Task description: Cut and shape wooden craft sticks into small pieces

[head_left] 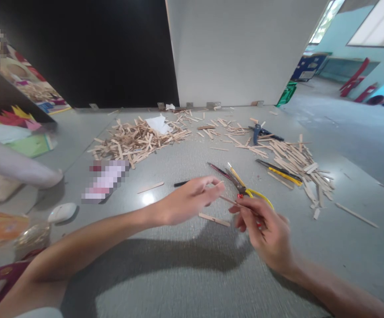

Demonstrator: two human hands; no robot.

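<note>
My right hand (268, 229) is closed around a thin wooden stick (230, 201), which points left from its fingers. Pinched at the stick's left end is my left hand (192, 198), where a small pale tip shows above the thumb; the exact grip is blurred. Something red shows at the right fingers, its kind unclear. Just beyond the right hand lie scissors with yellow handles (261, 195). A dark red pen-like tool (218, 169) rests left of their blades. Below the hands, a flat wooden stick (214, 219) lies on the table.
Behind are a heap of sticks (138, 141) with white paper (158, 124) on it, and dark pliers (261, 132). A yellow and black utility knife (283, 173) lies by a second stick pile (298, 159). At left sit a white mouse (62, 213) and a pale roll (19, 163).
</note>
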